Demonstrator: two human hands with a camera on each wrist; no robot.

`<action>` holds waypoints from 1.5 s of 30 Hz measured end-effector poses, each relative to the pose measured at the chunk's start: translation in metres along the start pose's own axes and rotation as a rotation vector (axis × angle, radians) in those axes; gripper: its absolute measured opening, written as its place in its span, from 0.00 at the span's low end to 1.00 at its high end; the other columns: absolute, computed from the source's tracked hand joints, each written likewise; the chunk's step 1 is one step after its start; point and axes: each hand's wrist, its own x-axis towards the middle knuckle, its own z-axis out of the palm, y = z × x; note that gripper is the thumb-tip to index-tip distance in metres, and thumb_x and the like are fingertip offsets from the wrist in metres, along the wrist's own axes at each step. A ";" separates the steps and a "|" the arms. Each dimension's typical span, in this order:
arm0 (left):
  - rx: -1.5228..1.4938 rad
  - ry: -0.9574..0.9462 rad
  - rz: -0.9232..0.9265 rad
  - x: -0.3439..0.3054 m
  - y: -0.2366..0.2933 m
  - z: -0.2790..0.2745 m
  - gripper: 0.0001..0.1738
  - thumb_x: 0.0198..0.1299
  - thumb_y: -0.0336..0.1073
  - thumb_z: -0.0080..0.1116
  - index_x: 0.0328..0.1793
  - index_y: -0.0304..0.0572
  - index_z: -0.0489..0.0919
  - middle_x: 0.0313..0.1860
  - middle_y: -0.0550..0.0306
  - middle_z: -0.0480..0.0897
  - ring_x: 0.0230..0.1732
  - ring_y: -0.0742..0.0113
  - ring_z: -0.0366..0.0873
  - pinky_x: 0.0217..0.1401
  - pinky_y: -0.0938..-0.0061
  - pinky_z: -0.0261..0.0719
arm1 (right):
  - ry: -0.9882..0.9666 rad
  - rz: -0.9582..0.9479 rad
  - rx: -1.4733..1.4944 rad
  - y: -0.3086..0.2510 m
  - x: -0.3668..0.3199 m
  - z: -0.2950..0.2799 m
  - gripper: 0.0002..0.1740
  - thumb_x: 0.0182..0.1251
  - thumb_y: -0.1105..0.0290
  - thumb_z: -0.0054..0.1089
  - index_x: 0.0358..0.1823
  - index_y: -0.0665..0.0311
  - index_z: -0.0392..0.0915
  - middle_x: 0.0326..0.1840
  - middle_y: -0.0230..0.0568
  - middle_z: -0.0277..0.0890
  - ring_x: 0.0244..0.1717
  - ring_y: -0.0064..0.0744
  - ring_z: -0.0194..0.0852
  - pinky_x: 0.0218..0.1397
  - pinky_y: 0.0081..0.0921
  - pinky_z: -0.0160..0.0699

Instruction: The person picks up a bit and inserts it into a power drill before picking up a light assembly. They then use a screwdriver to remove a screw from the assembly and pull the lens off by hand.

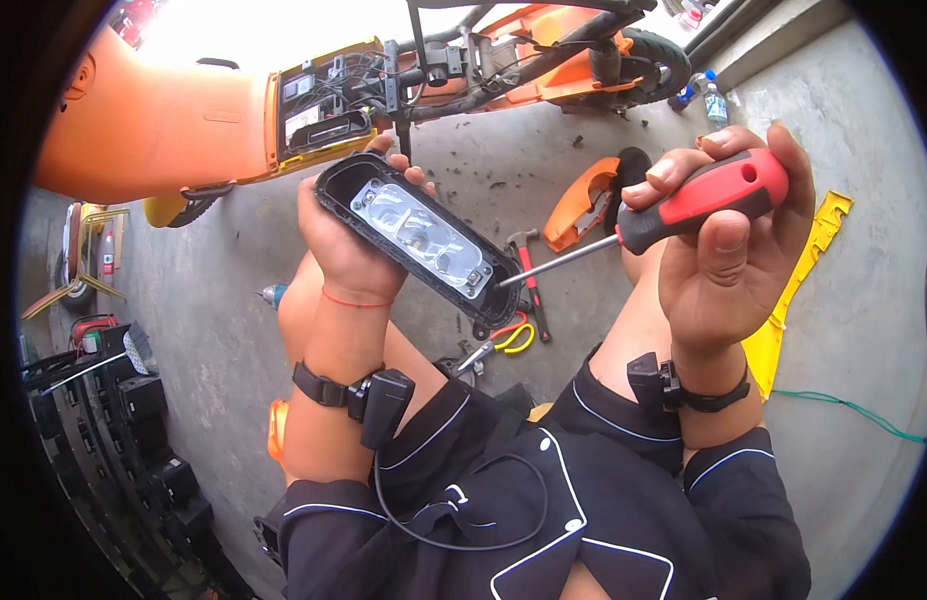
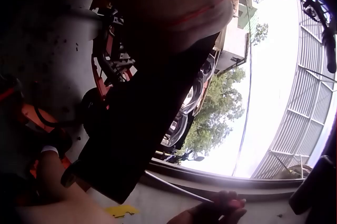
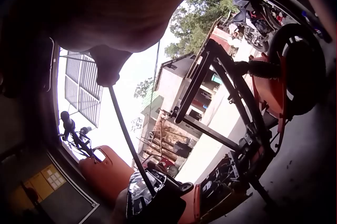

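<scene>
My left hand (image 1: 336, 240) holds a long oval lamp (image 1: 419, 232) from beneath, with a black housing and a clear, shiny insert. The lamp slants down to the right in the head view. My right hand (image 1: 719, 275) grips a screwdriver (image 1: 709, 195) by its red and black handle, fingers and thumb around it. Its steel shaft (image 1: 564, 262) points left, the tip right at the insert's lower right end near a screw. In the right wrist view the shaft (image 3: 129, 134) runs down to the lamp. The housing's dark back (image 2: 142, 124) fills the middle of the left wrist view.
A partly stripped orange scooter (image 1: 174, 110) stands ahead, wiring exposed. On the concrete floor lie a hammer (image 1: 535, 290), yellow-and-red-handled scissors (image 1: 516, 337), an orange panel (image 1: 582, 205) and a yellow strip (image 1: 799, 290). Bottles (image 1: 716, 105) stand back right; black parts (image 1: 134, 430) line the left.
</scene>
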 end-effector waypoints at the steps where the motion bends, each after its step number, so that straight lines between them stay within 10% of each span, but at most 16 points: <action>1: -0.003 0.001 -0.003 0.000 0.000 0.000 0.36 0.63 0.59 0.34 0.62 0.35 0.73 0.43 0.49 0.81 0.46 0.53 0.79 0.55 0.55 0.77 | -0.011 0.002 -0.005 0.000 0.000 0.002 0.36 0.71 0.60 0.61 0.75 0.56 0.54 0.60 0.48 0.64 0.48 0.43 0.77 0.48 0.44 0.87; 45: 0.086 0.116 0.084 -0.002 -0.004 0.007 0.32 0.62 0.54 0.37 0.56 0.35 0.77 0.39 0.45 0.83 0.42 0.50 0.80 0.49 0.54 0.80 | -0.122 -0.074 -0.283 0.006 -0.004 0.012 0.38 0.61 0.64 0.72 0.68 0.56 0.59 0.53 0.47 0.70 0.44 0.42 0.80 0.48 0.44 0.87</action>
